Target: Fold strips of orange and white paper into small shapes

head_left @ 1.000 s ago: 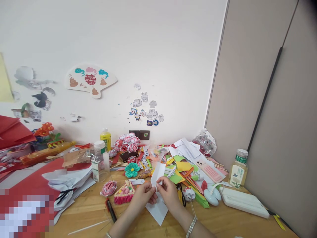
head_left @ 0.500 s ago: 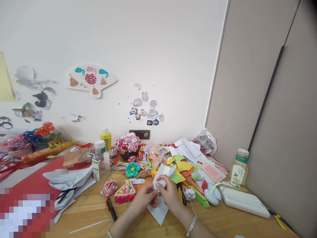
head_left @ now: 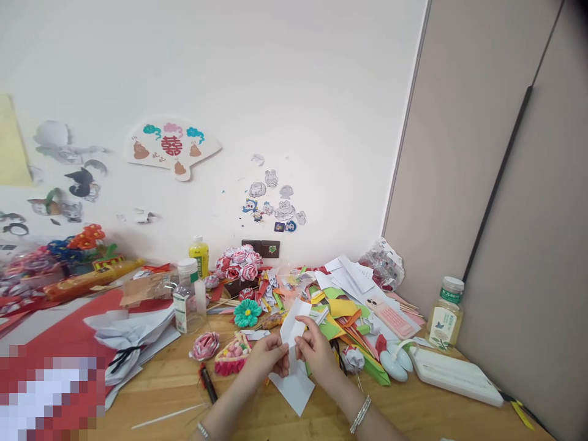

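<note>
A long strip of white paper [head_left: 294, 320] is held up between my two hands over the wooden table. My left hand [head_left: 274, 355] pinches its left edge, thumb on top. On the right edge, my right hand [head_left: 313, 346] has its thumb on the paper and its index finger raised along the side. Below them another white paper piece [head_left: 296, 392] with a pointed lower end shows; I cannot tell whether it is part of the same sheet. Left of my left hand lie a cake-slice craft piece [head_left: 233, 355] and a pink paper rose [head_left: 204, 346].
Coloured paper scraps [head_left: 342, 312] are heaped behind my hands. A pink phone [head_left: 390, 315], a white power bank [head_left: 454, 373] and a drink bottle [head_left: 444, 315] stand or lie to the right. A black pen [head_left: 208, 384] lies at left, near a clear bottle [head_left: 186, 300].
My right index finger has lifted and straightened, and the upper part of the white paper stands flatter and more upright. The view has shifted slightly.
</note>
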A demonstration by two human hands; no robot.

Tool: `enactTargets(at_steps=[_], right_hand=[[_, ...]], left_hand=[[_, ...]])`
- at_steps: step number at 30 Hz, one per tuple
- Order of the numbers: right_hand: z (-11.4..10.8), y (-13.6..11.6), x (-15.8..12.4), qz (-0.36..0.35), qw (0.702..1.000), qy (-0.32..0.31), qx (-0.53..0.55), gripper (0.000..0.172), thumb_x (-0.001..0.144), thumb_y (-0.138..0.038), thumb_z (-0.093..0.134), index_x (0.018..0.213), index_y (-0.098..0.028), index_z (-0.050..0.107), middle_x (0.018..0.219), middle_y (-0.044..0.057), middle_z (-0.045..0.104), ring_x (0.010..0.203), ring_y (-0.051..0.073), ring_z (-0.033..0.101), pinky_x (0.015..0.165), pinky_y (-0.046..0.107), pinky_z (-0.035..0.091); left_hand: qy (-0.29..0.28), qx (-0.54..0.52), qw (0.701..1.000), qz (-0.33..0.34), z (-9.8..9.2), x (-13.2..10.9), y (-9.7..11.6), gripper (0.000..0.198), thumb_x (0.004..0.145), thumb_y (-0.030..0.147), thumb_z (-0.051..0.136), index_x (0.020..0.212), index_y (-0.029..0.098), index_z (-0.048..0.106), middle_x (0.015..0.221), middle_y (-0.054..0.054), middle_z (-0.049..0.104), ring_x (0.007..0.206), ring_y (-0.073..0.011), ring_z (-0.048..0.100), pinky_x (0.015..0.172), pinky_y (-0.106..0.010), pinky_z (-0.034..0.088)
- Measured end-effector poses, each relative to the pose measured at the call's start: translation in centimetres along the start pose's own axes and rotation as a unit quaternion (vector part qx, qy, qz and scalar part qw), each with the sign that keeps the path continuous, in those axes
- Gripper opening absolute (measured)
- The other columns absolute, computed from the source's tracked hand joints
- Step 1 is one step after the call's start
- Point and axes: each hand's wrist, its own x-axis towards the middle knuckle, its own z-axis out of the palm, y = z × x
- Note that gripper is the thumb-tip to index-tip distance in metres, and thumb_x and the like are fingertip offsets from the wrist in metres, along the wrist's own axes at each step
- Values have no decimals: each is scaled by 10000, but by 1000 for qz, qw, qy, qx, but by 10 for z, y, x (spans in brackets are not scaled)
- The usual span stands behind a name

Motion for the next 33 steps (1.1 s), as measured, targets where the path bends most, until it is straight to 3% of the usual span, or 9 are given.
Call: enactTargets(at_steps=[5, 11, 16, 19, 24, 29, 33], right_hand=[[1, -2, -3, -21, 1000, 19, -13, 277, 789, -251, 396, 1055, -175, 402, 479, -81, 395, 458, 98, 421, 481, 190, 342], [3, 0, -3, -15, 995, 103, 6, 215, 762, -333, 461, 902, -172, 435, 504, -77, 357, 471, 89, 377, 469, 178, 323], [9, 3, -2, 12, 1000, 0, 27, 305, 758, -421, 428, 606, -161, 477, 515, -23, 461, 489, 101, 420, 455, 188, 337], [11, 2, -4, 40, 997, -32, 54, 361, 758, -443, 404, 534, -165, 454, 437, -27, 431, 425, 94, 390, 410, 190, 306], [9, -2, -5, 73, 990, -55, 104, 341, 742, -435, 414, 535, -165, 417, 430, -52, 361, 393, 64, 309, 369, 179, 228], [8, -1, -3, 74, 986, -80, 125, 319, 747, -389, 411, 522, -164, 393, 404, -72, 306, 370, 48, 258, 357, 177, 186], [7, 0, -2, 75, 986, -84, 119, 321, 746, -379, 412, 506, -168, 376, 400, -71, 305, 367, 46, 257, 361, 181, 181]], left_hand=[[0, 12, 1000, -3, 3, -4, 3, 306, 574, 441, 574, 546, 180, 418, 373, 43, 542, 323, -103, 507, 372, -206, 369], [21, -16, 999, 48, 5, -6, 8, 366, 567, 485, 587, 527, 186, 380, 381, 51, 532, 325, -87, 487, 385, -201, 368], [-31, -10, 999, 40, 5, -6, 6, 370, 558, 497, 600, 551, 175, 418, 390, 37, 545, 348, -95, 500, 402, -205, 373], [-78, -7, 997, 20, 7, -11, 9, 342, 573, 469, 602, 575, 159, 457, 405, 25, 556, 349, -96, 500, 413, -215, 390], [-111, -11, 994, 17, 6, -19, 16, 253, 638, 390, 566, 609, 142, 524, 457, 4, 580, 390, -107, 518, 440, -224, 407], [-108, -12, 993, 47, 4, -20, 16, 361, 737, 445, 423, 630, 133, 571, 472, -16, 582, 406, -112, 516, 452, -225, 405], [-98, 15, 993, 59, 6, -20, 16, 372, 716, 469, 445, 610, 132, 563, 444, -5, 558, 405, -112, 509, 435, -216, 398]])
